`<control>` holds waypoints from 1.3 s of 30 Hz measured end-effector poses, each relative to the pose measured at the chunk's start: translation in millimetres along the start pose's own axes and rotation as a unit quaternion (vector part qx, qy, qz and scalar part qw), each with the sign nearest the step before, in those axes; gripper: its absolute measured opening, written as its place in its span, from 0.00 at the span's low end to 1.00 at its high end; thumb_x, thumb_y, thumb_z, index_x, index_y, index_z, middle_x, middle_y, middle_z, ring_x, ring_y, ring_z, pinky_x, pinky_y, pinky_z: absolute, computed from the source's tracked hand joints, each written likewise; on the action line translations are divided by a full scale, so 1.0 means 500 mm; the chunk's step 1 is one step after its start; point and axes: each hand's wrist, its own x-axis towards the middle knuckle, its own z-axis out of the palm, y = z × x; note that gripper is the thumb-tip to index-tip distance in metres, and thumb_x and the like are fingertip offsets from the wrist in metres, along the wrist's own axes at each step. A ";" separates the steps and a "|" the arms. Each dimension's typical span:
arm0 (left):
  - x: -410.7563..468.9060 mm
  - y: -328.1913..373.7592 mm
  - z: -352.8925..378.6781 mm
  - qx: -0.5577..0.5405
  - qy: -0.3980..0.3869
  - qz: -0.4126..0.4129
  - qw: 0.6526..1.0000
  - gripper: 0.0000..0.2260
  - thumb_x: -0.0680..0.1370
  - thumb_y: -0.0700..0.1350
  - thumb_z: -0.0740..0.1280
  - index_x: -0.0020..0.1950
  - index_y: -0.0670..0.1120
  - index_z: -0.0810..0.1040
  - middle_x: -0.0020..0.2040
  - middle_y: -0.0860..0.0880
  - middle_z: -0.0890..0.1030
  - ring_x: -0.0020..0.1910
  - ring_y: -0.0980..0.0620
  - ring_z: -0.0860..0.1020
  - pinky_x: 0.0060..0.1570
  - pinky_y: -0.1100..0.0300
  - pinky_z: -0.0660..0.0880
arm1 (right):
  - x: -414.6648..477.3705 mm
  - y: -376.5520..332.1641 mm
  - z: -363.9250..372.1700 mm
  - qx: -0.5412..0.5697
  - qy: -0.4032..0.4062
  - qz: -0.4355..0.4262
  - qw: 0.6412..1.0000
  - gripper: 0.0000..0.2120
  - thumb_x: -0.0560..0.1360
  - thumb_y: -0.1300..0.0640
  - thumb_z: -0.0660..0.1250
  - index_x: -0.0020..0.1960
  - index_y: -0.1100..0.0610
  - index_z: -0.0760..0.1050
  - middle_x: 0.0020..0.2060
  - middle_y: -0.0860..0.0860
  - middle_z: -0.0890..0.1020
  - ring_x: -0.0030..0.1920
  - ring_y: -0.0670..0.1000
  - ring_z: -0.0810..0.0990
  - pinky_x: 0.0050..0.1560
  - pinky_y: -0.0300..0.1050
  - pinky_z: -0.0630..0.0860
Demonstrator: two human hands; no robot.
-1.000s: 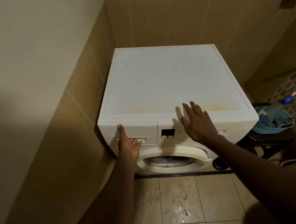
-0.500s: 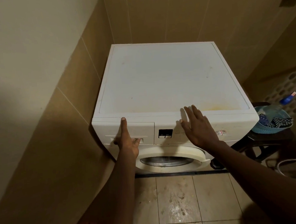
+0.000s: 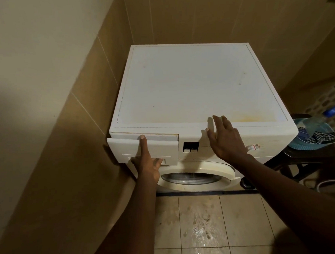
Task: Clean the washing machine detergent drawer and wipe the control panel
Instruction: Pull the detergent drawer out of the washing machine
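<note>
Left hand (image 3: 147, 163) hooked into the detergent drawer (image 3: 162, 146), right hand (image 3: 227, 140) laid flat on the control panel (image 3: 271, 136).

The drawer's handle recess is gripped from below by the left hand's curled fingers, while the thumb (image 3: 143, 140) is stretched up the drawer front to its top edge. The drawer is seen at the top left of the washing machine (image 3: 189, 86), standing a little proud of the front, with a pale strip exposed above it. The right hand is spread wide, fingers straight, and is pressed against the panel just right of the small dark display (image 3: 191, 146). The round door (image 3: 197, 177) is seen below both hands. To the right, a blue basin (image 3: 309, 147) is set on a dark stool (image 3: 305, 157), with a checked cloth (image 3: 320, 137) lying in it.
</note>
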 end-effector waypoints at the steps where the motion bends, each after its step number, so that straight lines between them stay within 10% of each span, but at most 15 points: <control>1: -0.006 0.000 -0.010 0.000 -0.007 -0.006 1.000 0.38 0.69 0.55 0.77 0.74 0.51 0.63 0.64 0.43 0.78 0.60 0.42 0.79 0.47 0.42 0.81 | -0.002 -0.005 0.000 0.005 -0.002 0.003 1.000 0.24 0.82 0.49 0.55 0.74 0.59 0.60 0.71 0.59 0.65 0.69 0.61 0.66 0.66 0.57 0.66; 17: -0.124 0.000 -0.183 0.081 0.010 -0.057 0.995 0.32 0.74 0.47 0.73 0.74 0.46 0.63 0.64 0.38 0.76 0.60 0.38 0.77 0.52 0.44 0.79 | -0.063 -0.182 0.073 0.047 -0.131 -0.122 0.983 0.18 0.77 0.57 0.62 0.66 0.54 0.74 0.64 0.52 0.76 0.64 0.53 0.71 0.62 0.49 0.71; 39: -0.133 0.007 -0.206 0.116 -0.047 -0.069 0.990 0.31 0.74 0.47 0.74 0.73 0.47 0.64 0.63 0.37 0.78 0.60 0.38 0.80 0.58 0.41 0.79 | -0.054 -0.259 0.161 -0.118 -0.248 -0.096 0.957 0.33 0.77 0.59 0.62 0.78 0.49 0.54 0.73 0.60 0.64 0.71 0.61 0.64 0.66 0.57 0.68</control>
